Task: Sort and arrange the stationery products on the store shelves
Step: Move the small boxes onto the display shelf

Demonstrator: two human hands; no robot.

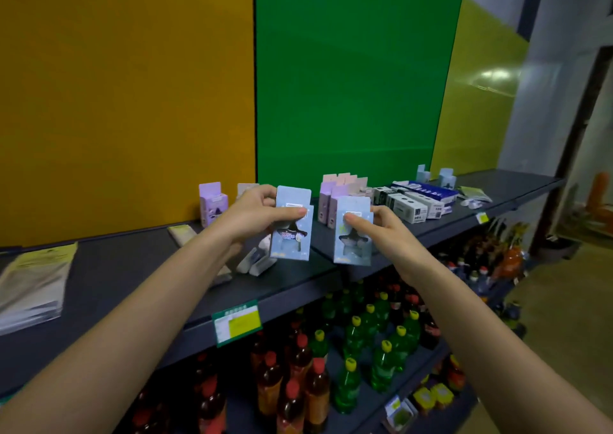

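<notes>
Two light blue boxes with a star-shaped window are held upright above the dark shelf [126,268]. My left hand [255,211] grips the left blue box [292,234] by its upper part, thumb across the front. My right hand [381,224] holds the right blue box [352,238], thumb on its front. The two boxes stand side by side, a small gap between them. Behind them stand purple and pink boxes [335,198] of the same shape, and a lone purple box [213,203] at the left.
Black-and-white and blue boxes [416,201] lie at the right on the shelf. Clear plastic sleeves [30,284] lie at the far left. White small items [255,263] lie under my left wrist. Below, a shelf holds green and brown drink bottles [351,350].
</notes>
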